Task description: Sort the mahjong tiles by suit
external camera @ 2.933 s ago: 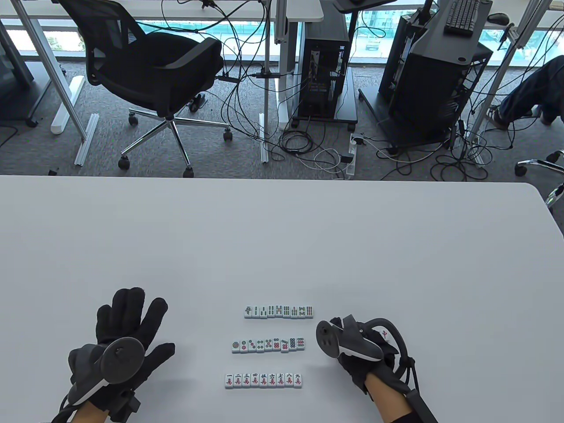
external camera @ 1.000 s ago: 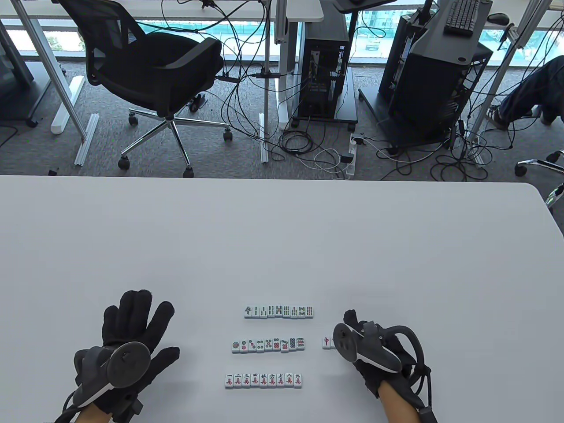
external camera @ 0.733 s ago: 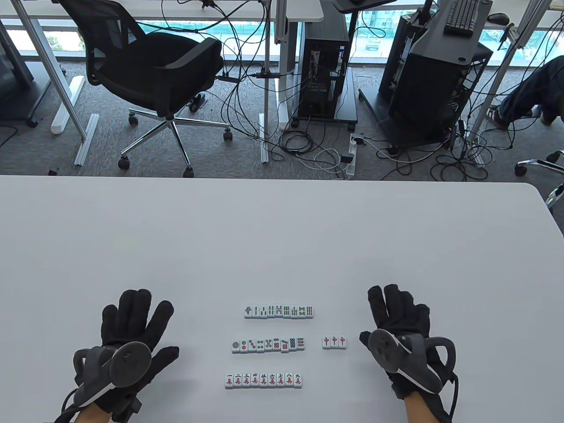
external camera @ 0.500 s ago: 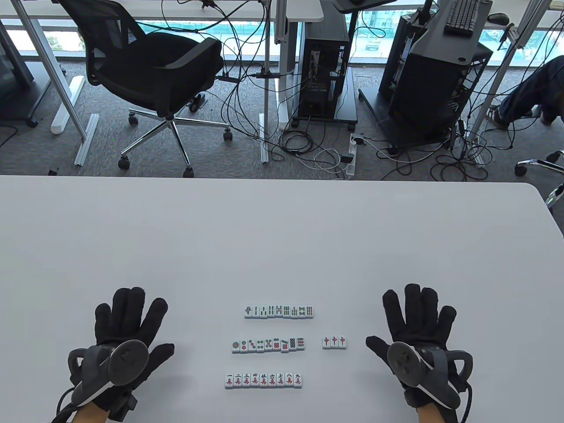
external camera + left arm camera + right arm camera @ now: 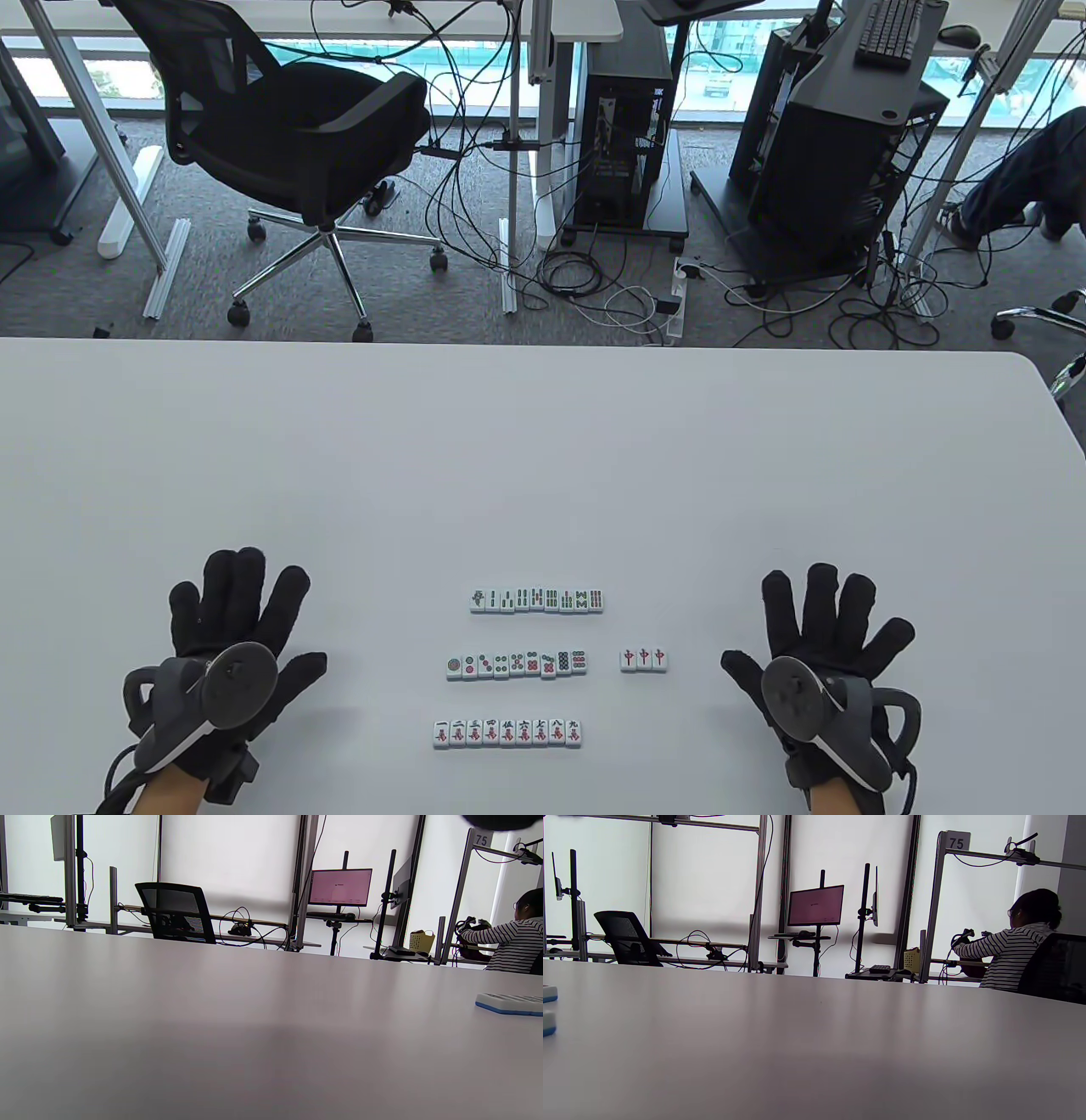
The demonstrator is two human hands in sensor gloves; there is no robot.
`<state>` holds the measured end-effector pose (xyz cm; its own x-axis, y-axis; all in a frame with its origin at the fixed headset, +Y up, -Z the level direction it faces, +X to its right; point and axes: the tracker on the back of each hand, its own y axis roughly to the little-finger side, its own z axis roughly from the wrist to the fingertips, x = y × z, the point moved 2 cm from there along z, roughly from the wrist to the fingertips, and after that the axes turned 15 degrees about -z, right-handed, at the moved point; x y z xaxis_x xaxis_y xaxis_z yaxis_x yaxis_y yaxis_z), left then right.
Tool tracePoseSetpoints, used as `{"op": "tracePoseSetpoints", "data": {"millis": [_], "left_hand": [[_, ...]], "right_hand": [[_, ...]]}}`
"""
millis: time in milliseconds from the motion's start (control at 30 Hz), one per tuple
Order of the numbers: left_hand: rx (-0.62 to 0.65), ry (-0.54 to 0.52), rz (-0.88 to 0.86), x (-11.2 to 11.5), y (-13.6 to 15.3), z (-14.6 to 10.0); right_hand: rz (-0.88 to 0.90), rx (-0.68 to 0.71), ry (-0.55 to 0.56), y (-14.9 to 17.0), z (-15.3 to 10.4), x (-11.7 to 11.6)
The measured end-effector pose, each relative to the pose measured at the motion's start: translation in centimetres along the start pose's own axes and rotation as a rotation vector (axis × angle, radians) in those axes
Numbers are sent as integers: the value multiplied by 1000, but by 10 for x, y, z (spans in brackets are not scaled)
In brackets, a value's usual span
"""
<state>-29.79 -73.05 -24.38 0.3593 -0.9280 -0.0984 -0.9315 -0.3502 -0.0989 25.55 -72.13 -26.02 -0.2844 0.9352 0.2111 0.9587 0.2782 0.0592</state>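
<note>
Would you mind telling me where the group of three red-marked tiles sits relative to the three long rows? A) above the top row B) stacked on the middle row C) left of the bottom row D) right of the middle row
D: in the table view the three red-marked tiles lie flat on the table, level with the middle row and off its right end across a gap.

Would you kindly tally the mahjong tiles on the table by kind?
Bamboo tiles: 9
Circle tiles: 9
Character tiles: 9
Red dragon tiles: 3
Total: 30
</note>
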Motion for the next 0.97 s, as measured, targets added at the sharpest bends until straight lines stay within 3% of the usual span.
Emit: {"op": "tracePoseSetpoints", "data": {"millis": [967], "left_hand": [[13, 17, 36, 4, -6, -2]], "right_hand": [[36, -36, -32, -1, -1, -3]]}}
